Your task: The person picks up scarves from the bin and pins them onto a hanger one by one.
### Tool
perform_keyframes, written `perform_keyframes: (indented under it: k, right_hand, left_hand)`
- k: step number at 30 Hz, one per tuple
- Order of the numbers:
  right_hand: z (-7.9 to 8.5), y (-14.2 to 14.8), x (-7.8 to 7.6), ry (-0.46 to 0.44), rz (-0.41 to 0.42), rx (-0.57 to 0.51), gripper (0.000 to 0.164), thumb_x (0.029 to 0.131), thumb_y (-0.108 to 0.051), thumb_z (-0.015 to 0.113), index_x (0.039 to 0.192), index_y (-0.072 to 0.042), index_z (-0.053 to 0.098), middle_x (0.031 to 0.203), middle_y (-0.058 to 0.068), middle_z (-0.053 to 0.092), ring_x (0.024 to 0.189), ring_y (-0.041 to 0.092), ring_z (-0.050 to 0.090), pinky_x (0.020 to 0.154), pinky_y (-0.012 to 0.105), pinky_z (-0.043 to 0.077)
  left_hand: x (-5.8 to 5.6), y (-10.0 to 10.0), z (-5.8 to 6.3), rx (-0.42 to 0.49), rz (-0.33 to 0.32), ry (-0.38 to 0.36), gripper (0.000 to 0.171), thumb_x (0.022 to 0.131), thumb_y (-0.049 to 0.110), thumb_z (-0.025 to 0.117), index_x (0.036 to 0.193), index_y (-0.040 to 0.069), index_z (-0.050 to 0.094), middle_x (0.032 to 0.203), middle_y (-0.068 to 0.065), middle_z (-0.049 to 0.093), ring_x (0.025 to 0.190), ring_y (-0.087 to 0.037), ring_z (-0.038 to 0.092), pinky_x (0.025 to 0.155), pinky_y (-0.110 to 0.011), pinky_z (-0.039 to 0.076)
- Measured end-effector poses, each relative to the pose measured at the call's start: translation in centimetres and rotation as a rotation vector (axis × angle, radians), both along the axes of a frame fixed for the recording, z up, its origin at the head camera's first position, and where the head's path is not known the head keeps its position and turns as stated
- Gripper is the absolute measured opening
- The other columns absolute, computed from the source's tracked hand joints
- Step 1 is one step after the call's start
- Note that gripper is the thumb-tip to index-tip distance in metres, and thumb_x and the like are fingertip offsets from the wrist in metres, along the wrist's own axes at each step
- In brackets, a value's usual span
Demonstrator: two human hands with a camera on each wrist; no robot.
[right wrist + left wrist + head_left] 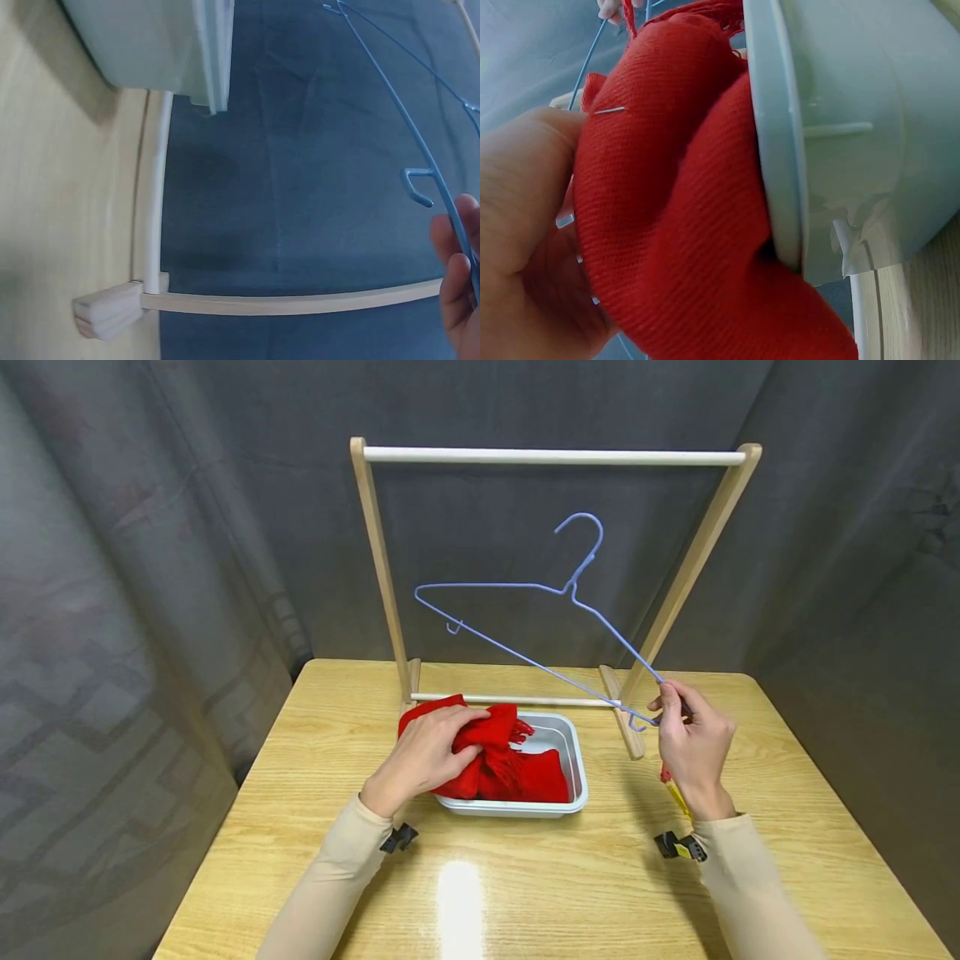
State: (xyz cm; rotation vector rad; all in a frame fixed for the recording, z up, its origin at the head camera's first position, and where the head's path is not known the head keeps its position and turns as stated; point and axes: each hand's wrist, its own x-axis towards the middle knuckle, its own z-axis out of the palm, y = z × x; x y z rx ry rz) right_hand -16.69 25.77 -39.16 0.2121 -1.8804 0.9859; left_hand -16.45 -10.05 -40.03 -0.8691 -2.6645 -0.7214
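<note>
My left hand [431, 747] grips a bunched red knitted scarf [498, 727], thumb on the near side and fingers over the top. The scarf's fringe hangs toward the middle of a grey-white plastic tub [582, 777], and more red fabric lies inside. In the left wrist view, folds of the scarf [682, 187] bulge over the tub's rim beside my thumb. My right hand [693, 739] pinches a thin blue clothes hanger [491, 585] at its right corner. The hanger is held up in the air, tilted, its hook uppermost. My other right fingertips are partly hidden.
Behind the tub stands a clothes rack with a white top rail [555, 457], wooden posts [382, 552] and a low white crossbar. A small red and yellow piece [680, 799] shows beside my right wrist. Grey curtains [480, 402] surround the wooden table [300, 768].
</note>
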Motion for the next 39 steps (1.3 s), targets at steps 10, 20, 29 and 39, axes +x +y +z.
perform_keyframes:
  k: [10, 20, 29, 39]
  right_hand:
    - [-2.5, 0.5, 0.9, 0.013, 0.046, -0.032, 0.009, 0.093, 0.014, 0.069, 0.097, 0.014, 0.077, 0.069, 0.027, 0.071, 0.063, -0.018, 0.056, 0.057, 0.0, 0.042]
    - [-3.9, 1.3, 1.4, 0.025, 0.142, -0.143, 0.011, 0.091, 0.019, 0.067, 0.095, 0.017, 0.076, 0.072, -0.011, 0.071, 0.055, -0.012, 0.06, 0.047, 0.004, 0.043]
    - [-4.2, 0.5, 1.0, 0.025, 0.226, -0.147, 0.012, 0.092, 0.019, 0.066, 0.096, 0.016, 0.077, 0.069, -0.003, 0.073, 0.058, -0.009, 0.065, 0.054, 0.006, 0.05]
    - [-4.7, -0.8, 0.5, 0.01, 0.197, -0.111, 0.013, 0.091, 0.018, 0.069, 0.097, 0.012, 0.078, 0.066, 0.028, 0.068, 0.058, -0.009, 0.063, 0.054, 0.004, 0.048]
  left_hand:
    - [-0.2, 0.1, -0.2, 0.012, -0.016, 0.032, 0.044, 0.094, 0.018, 0.079, 0.137, 0.015, 0.069, 0.129, -0.004, 0.075, 0.116, -0.025, 0.073, 0.094, -0.045, 0.061]
    - [-0.3, 0.0, -0.2, 0.017, -0.04, 0.053, 0.039, 0.096, 0.014, 0.077, 0.134, 0.013, 0.07, 0.129, -0.005, 0.074, 0.116, -0.026, 0.072, 0.096, -0.045, 0.061]
    - [-0.3, 0.0, -0.3, 0.018, -0.032, 0.044, 0.037, 0.096, 0.015, 0.076, 0.133, 0.014, 0.071, 0.13, -0.004, 0.074, 0.115, -0.026, 0.072, 0.094, -0.045, 0.061]
    - [-0.2, -0.1, 0.0, 0.047, -0.009, 0.098, 0.037, 0.095, 0.014, 0.075, 0.132, 0.015, 0.072, 0.132, -0.005, 0.073, 0.123, -0.03, 0.07, 0.099, -0.049, 0.059]
